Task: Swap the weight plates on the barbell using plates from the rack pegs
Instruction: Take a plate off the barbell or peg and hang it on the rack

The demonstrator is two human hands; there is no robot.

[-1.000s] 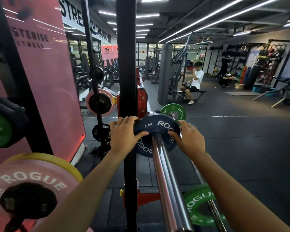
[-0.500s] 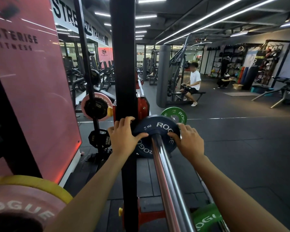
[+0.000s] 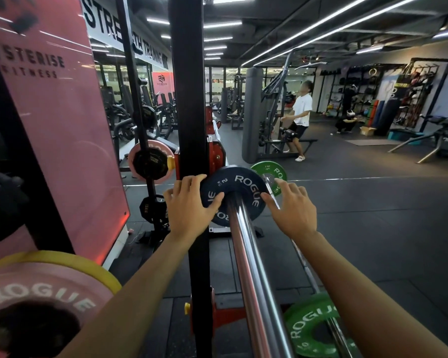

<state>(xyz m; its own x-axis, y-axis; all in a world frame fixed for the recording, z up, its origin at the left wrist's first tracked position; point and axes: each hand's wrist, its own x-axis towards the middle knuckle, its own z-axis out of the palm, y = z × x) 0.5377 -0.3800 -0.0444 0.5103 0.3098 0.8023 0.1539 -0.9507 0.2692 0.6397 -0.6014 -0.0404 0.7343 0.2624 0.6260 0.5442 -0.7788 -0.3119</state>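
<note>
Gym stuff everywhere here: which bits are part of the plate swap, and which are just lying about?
Part of the job:
- blue plate, held by the left hand and right hand
- barbell sleeve
- pink plate on a rack peg

Just about:
- green plate on a lower bar
- cable machine
- pink sign

Both your arms reach forward, bare to the wrist, and nearly parallel. Your left hand [image 3: 189, 205] curls its fingers over the left edge of the plate [image 3: 234, 193], thumb pressed on its face. Your right hand [image 3: 292, 206] is at the plate's right edge, fingers spread and lightly bent, thumb tip touching the face.
</note>
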